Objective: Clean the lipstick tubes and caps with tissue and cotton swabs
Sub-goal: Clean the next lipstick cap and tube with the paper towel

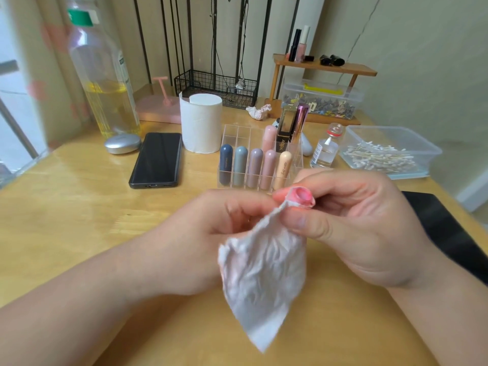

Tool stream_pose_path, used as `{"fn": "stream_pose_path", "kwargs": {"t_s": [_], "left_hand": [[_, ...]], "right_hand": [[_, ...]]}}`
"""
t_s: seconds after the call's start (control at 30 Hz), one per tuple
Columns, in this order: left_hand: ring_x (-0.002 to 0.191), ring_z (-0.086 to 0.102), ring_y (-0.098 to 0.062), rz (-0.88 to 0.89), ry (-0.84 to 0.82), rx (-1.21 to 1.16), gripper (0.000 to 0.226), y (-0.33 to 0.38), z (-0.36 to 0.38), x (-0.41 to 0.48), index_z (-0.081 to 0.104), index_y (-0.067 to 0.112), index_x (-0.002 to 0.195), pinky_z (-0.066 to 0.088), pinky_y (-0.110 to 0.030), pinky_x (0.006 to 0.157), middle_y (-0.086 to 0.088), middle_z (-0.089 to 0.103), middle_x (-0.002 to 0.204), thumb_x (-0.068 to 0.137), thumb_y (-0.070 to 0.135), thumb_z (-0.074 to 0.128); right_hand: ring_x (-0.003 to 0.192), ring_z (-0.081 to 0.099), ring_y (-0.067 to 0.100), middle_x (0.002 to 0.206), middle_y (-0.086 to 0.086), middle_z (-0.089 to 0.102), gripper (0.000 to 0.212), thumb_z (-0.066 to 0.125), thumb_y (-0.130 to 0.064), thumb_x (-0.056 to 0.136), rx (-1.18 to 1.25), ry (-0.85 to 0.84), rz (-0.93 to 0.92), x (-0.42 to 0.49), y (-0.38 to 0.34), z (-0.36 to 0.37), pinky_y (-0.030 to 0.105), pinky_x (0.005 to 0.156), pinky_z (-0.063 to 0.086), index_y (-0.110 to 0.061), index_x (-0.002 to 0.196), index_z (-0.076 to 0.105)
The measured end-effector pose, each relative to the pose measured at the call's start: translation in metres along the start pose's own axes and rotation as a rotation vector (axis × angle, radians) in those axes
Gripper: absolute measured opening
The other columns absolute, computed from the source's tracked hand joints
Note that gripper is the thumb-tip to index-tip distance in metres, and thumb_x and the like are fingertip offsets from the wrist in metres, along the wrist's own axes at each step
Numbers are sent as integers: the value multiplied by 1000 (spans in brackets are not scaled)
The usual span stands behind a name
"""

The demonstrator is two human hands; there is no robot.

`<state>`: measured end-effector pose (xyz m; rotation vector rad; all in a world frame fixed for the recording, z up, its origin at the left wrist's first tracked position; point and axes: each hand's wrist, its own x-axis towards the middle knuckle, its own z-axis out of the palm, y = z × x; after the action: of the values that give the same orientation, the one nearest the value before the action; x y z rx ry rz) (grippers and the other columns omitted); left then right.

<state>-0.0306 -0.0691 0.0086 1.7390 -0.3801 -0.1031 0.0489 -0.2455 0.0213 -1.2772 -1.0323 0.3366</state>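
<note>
A light wooden table (pixel 79 207) is lit by soft daylight from a window (pixel 10 107) beside its left edge, where a pale curtain (pixel 45 75) with pink marks is hung. A beige wall (pixel 422 48) is seen behind the far edge. A black metal rack (pixel 190 35) with a wire basket (pixel 211 85) is placed there, and a small wooden shelf (pixel 324 67) is set near the far right corner.

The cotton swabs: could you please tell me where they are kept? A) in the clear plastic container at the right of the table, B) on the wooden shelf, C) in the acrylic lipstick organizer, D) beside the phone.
A: the cotton swabs lie piled inside the clear plastic container at the right of the table.
</note>
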Motion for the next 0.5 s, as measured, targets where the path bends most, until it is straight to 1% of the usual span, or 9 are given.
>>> {"fn": "stream_pose_path", "kwargs": {"t_s": [0.03,0.07,0.1,0.17,0.27,0.33,0.4,0.47,0.5], "left_hand": [[90,69,-4,8,34,-11,21,-4,1,-1,79,26,96,58,-30,83,1,77,88,88,44,71],[97,69,-20,48,83,-28,22,-3,0,-8,74,13,106,57,-47,89,-13,74,99,90,28,70],[97,70,-32,87,133,0,26,-2,2,-12,72,7,107,53,-57,89,-21,72,102,87,24,71],[87,68,-47,121,286,89,29,-7,6,-12,72,6,94,54,-63,77,-25,72,93,77,29,78],[69,62,-49,131,444,91,32,-11,10,-6,64,9,77,53,-64,64,-29,66,78,62,31,80],[63,58,-36,117,441,42,31,-11,10,-5,60,9,74,51,-55,61,-28,62,75,61,30,79],[75,62,-32,80,262,-38,20,-6,6,-5,67,8,84,53,-49,69,-24,68,85,73,17,81],[95,66,-31,-3,64,-63,24,-4,1,-7,66,-6,110,53,-52,87,-26,69,107,89,4,68],[98,65,-30,-33,5,-83,27,-6,-1,-8,63,-10,116,52,-52,91,-27,68,112,93,4,61]], "right_hand": [[75,63,16,80,-2,67,22,73,-10,76,-19,-7,4,-1,1,-2,24,70,51,2,95,72],[75,63,18,80,0,67,25,74,-10,77,-31,-15,6,-1,0,-2,26,68,51,2,99,71],[74,64,22,79,3,67,26,74,-12,77,-52,-11,-1,-2,1,-3,31,66,52,1,100,71],[69,59,41,78,15,65,25,78,-17,78,-113,8,-25,-3,3,-1,46,59,50,-2,97,74],[65,50,50,76,26,59,19,80,-19,77,-181,57,-60,-4,7,5,56,53,42,-7,91,77],[64,52,47,76,25,61,14,79,-15,76,-179,67,-52,-4,8,7,55,55,44,-6,87,77],[69,62,34,78,17,67,12,76,-8,76,-127,46,-20,-4,7,6,43,63,52,-1,85,75],[75,65,17,79,7,69,15,75,-6,75,-75,3,24,-3,4,3,27,70,54,2,87,75],[76,66,13,80,3,70,18,75,-8,75,-55,-15,48,-3,3,2,23,71,53,2,90,74]]}}
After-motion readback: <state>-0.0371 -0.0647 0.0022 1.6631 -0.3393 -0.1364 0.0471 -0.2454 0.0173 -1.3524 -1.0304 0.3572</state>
